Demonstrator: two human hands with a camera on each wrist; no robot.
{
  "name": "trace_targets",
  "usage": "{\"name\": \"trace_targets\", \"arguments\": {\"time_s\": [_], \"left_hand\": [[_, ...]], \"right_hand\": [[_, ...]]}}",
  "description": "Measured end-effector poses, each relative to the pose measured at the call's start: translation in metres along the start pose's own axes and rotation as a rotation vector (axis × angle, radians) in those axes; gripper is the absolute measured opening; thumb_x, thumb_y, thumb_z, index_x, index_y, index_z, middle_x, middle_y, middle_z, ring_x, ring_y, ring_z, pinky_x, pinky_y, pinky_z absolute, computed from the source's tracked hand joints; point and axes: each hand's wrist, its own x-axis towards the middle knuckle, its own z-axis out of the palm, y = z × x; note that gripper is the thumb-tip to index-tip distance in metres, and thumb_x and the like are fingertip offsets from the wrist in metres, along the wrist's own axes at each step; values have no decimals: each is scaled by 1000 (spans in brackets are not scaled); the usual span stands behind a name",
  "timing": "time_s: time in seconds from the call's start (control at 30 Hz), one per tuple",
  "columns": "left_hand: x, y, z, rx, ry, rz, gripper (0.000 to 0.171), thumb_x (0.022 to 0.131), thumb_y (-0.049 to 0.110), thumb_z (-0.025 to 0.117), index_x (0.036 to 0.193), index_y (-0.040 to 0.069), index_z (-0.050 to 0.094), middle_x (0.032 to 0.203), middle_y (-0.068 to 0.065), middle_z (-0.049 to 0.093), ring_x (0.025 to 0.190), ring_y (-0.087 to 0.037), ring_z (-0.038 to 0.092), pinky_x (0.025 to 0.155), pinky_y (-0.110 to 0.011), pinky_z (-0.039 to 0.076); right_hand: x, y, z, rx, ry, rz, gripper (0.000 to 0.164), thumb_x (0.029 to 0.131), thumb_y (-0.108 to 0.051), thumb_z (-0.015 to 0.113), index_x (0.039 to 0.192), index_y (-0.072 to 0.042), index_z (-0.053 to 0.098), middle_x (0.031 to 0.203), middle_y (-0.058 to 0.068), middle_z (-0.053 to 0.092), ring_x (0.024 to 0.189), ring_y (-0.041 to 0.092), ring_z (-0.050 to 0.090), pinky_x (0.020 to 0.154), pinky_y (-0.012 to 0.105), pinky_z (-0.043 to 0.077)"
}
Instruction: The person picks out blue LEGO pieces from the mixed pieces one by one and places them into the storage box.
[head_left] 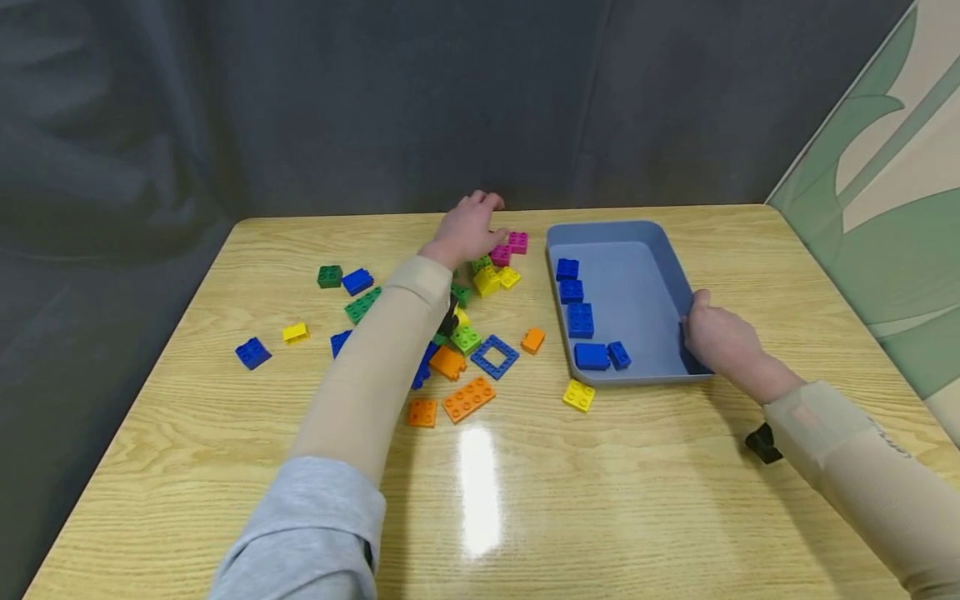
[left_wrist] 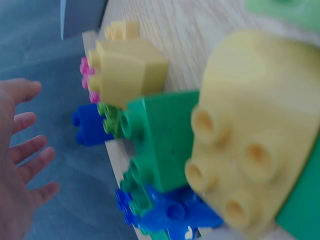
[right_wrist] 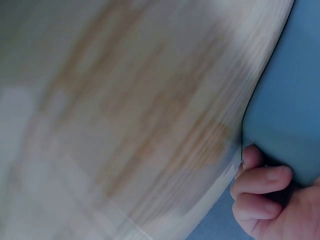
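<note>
My left hand [head_left: 467, 231] reaches over the far side of a pile of toy building bricks, its fingers spread and holding nothing. Beside its thumb lie pink bricks [head_left: 517, 242]. Just past the fingertips in the left wrist view sits a blue brick [left_wrist: 92, 125], which the hand hides in the head view. At the right my right hand [head_left: 724, 340] grips the side wall of a blue-grey tray [head_left: 645, 377], fingers curled over its rim. Inside the tray, several blue bricks [head_left: 581, 320] stand in a line along the left wall.
Below the left hand are a yellow brick [head_left: 487, 281], a blue square frame piece [head_left: 495, 357] and orange bricks [head_left: 468, 399]. A yellow brick [head_left: 579, 396] lies before the tray. Farther left are a dark green brick [head_left: 330, 277] and a blue brick [head_left: 252, 353]. A dark curtain [head_left: 420, 108] hangs behind the table.
</note>
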Motion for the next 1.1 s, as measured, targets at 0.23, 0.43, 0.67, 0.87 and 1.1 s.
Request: {"name": "trace_targets", "arguments": {"time_s": [0.23, 0.43, 0.67, 0.87, 1.1], "left_hand": [[2, -11, 3, 16, -81, -26, 61, 97, 40, 56, 148, 13, 35, 145, -12, 38, 128, -31, 40, 107, -44, 35], [2, -12, 7, 21, -168, -27, 57, 97, 29, 55, 148, 13, 36, 143, -12, 39, 123, -28, 44, 104, -43, 38], [2, -11, 10, 43, -203, -36, 50, 96, 20, 56, 143, 12, 42, 135, -10, 46, 110, -23, 49, 101, -39, 41], [2, -13, 11, 79, -221, -41, 50, 97, 9, 55, 145, 12, 40, 136, -11, 48, 116, -23, 49, 106, -38, 37], [0, -15, 11, 67, -219, -50, 52, 97, 6, 56, 146, 13, 38, 137, -11, 48, 116, -24, 48, 107, -38, 36]], "right_hand": [[-1, -1, -1, 12, 6, 1, 41, 99, -5, 41, 118, 28, 25, 50, 14, 46, 43, 26, 51, 39, 43, 44], [-3, -2, -2, 3, 17, -10, 41, 99, -4, 42, 118, 28, 26, 49, 14, 45, 42, 26, 51, 40, 43, 44], [-2, -3, -2, 13, 10, -16, 40, 99, -4, 41, 117, 28, 26, 49, 14, 46, 42, 26, 51, 40, 43, 44], [-1, -4, -2, 22, -1, -5, 40, 99, -5, 41, 118, 27, 26, 50, 14, 47, 44, 26, 52, 40, 44, 44], [0, -4, -1, 12, -10, 1, 41, 99, -5, 41, 118, 28, 26, 51, 15, 47, 44, 26, 52, 41, 43, 44]]}}
